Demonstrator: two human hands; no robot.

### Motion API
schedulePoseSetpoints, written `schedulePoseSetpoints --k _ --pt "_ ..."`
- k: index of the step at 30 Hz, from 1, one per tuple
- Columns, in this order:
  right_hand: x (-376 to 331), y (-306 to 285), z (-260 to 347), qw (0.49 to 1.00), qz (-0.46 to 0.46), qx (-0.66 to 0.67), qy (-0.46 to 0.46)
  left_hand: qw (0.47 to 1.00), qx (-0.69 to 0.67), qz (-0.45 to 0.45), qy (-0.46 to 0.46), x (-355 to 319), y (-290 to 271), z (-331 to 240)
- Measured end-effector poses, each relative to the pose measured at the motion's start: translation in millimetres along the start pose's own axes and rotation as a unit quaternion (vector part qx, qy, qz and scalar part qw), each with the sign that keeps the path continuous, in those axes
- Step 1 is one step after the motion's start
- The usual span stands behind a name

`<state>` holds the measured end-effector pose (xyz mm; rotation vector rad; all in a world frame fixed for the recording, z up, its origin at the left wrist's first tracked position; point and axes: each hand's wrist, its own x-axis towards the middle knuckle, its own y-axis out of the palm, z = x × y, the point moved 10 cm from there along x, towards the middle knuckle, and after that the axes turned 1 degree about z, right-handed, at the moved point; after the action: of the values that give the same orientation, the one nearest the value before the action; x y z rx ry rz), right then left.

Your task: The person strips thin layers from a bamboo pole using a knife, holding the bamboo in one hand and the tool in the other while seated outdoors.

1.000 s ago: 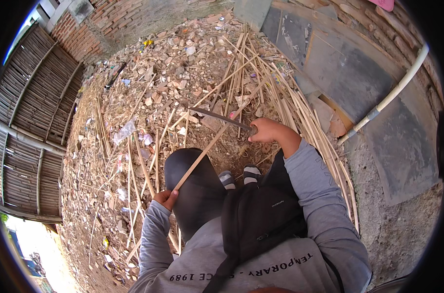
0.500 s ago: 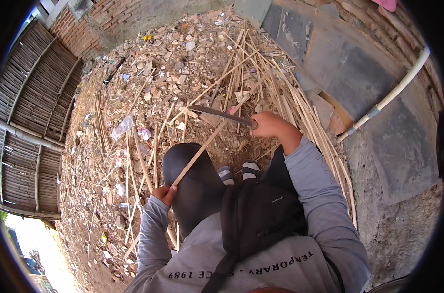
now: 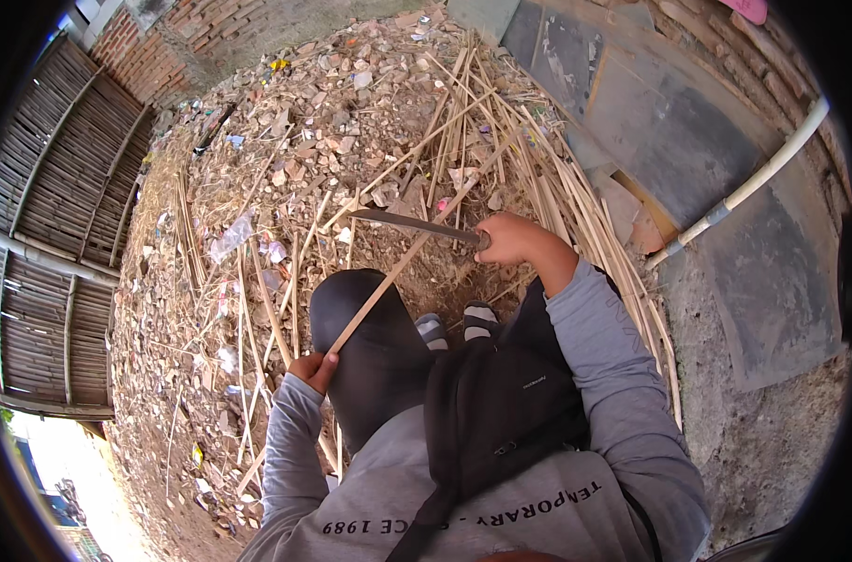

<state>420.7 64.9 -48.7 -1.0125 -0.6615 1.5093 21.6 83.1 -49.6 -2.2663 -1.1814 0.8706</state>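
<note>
Beside my left knee, my left hand [image 3: 314, 370] is closed round the near end of a long, flat bamboo strip [image 3: 374, 300]. The strip slants up and to the right, across my thigh and away from me. My right hand [image 3: 517, 240] grips the handle of a machete [image 3: 409, 223], its dark blade pointing left. Blade and strip cross in front of my knees; whether they touch I cannot tell. Most of the handle is hidden in my fist.
Bamboo strips [image 3: 590, 220] lie piled along the right, and more strips [image 3: 248, 342] lie at the left. Rubble [image 3: 328, 140] and litter cover the ground. A woven bamboo wall [image 3: 61, 215] stands left; dark panels [image 3: 655, 131] and a pale pipe [image 3: 772, 164] are at right.
The machete has shifted slightly left and its tip sits a little lower in the view. My left hand keeps its hold on the bamboo strip, almost unmoved.
</note>
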Motion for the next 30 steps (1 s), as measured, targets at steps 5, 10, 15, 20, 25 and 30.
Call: schedulePoseSetpoints --k 5,10,15,20,25,30 --pt "3 -2 -30 0.994 0.022 0.019 0.101 1.000 0.004 -0.005 0.012 3 1 1" --pt "3 -3 -33 0.997 -0.002 0.020 0.078 1.000 0.007 -0.001 0.010 4 1 2" --pt "1 4 -22 0.998 0.018 0.023 0.048 1.000 -0.007 0.006 0.002 2 1 1" --pt "-1 4 -24 0.995 0.043 0.051 0.075 1.000 0.003 -0.002 0.003 2 1 -2" --pt "-1 2 -24 0.998 0.016 0.032 0.051 1.000 -0.002 -0.001 0.006 1 0 -3" --pt "0 0 -24 0.999 -0.015 0.026 0.046 1.000 -0.019 -0.003 0.003 1 1 -1"
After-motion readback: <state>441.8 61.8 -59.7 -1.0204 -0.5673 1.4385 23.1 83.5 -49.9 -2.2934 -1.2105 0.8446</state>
